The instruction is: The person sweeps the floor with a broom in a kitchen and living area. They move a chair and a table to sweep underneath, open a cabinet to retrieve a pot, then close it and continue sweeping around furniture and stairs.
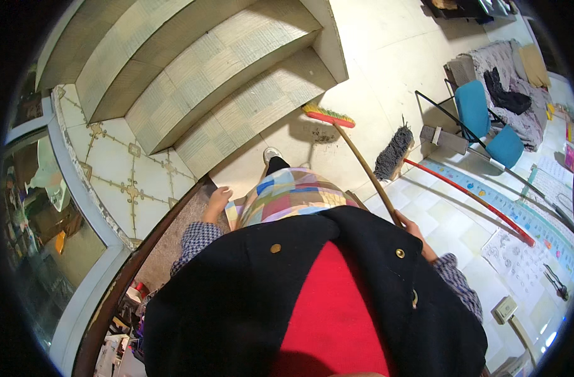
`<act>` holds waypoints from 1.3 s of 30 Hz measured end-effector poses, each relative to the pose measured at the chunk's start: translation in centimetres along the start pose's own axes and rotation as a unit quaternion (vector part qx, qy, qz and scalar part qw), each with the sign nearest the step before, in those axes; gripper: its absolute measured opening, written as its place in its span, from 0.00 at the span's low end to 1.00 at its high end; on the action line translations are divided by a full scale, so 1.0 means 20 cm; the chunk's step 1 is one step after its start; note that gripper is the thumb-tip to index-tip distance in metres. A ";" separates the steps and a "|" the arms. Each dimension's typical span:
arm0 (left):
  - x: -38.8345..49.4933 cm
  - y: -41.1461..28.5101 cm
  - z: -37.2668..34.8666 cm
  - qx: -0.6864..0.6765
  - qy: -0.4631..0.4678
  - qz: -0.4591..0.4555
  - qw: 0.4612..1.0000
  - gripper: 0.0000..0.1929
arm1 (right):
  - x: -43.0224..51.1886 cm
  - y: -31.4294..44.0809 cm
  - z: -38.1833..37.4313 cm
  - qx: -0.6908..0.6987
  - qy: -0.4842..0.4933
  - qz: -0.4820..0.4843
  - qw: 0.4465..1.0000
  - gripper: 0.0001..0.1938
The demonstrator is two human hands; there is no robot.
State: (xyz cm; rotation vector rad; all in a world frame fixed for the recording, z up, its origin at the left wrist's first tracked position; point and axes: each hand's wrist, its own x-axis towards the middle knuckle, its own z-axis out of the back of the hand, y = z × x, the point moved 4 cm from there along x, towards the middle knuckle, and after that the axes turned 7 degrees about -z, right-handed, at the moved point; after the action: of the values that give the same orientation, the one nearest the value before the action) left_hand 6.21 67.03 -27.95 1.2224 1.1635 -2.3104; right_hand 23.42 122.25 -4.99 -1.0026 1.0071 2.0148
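My right hand (411, 231) grips the upper end of a broom's wooden handle (362, 162) at my right side. The broom head (329, 118), red with yellow and green bristles, rests on the pale floor beside the bottom stair. A small patch of dark dirt (325, 136) lies on the floor just below the head. My left hand (217, 200) hangs at my left side near the patchwork apron (287, 193), with nothing visible in it. Its fingers look curled, but their spacing is unclear.
Tiled stairs (239, 99) rise ahead on the left, beside a glass-paned frame (119, 257). At right are a grey mop head (394, 153) with a red handle (470, 193), a blue folding chair (473, 110) and a cloth-covered sofa (499, 61). Pliers (558, 285) hang near a socket (505, 309).
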 end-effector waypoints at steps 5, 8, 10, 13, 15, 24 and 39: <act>0.03 -0.18 -0.12 -0.060 0.013 -0.070 0.996 0.23 | -0.32 0.42 0.45 -0.226 0.031 0.051 0.972 0.32; 0.01 -0.17 -0.17 -0.086 0.002 -0.070 0.994 0.21 | -0.47 0.57 0.61 -0.289 0.045 0.022 0.956 0.31; -0.02 -0.12 -0.21 -0.057 -0.016 -0.053 0.997 0.21 | -0.45 0.62 0.61 -0.296 0.025 0.044 0.954 0.32; -0.12 0.00 -0.28 -0.042 -0.021 -0.033 0.998 0.20 | -0.17 0.66 0.44 -0.295 -0.024 0.146 0.944 0.34; -0.22 0.09 -0.35 -0.016 -0.023 -0.026 0.999 0.20 | 0.11 0.63 0.26 -0.246 -0.053 0.175 0.952 0.33; -0.42 0.44 -0.32 -0.031 -0.026 0.074 0.996 0.20 | -0.08 0.29 -0.08 -0.268 -0.001 0.174 0.947 0.36; -0.46 0.91 0.38 -0.059 -0.052 -0.044 0.996 0.18 | -0.02 0.90 -0.91 -0.293 -0.067 0.183 0.936 0.32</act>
State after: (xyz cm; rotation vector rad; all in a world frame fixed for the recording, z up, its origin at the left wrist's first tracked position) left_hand 17.80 48.57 -27.89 1.0158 1.3217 -2.3003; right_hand 15.11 98.00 -5.94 -0.9966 0.5465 2.7498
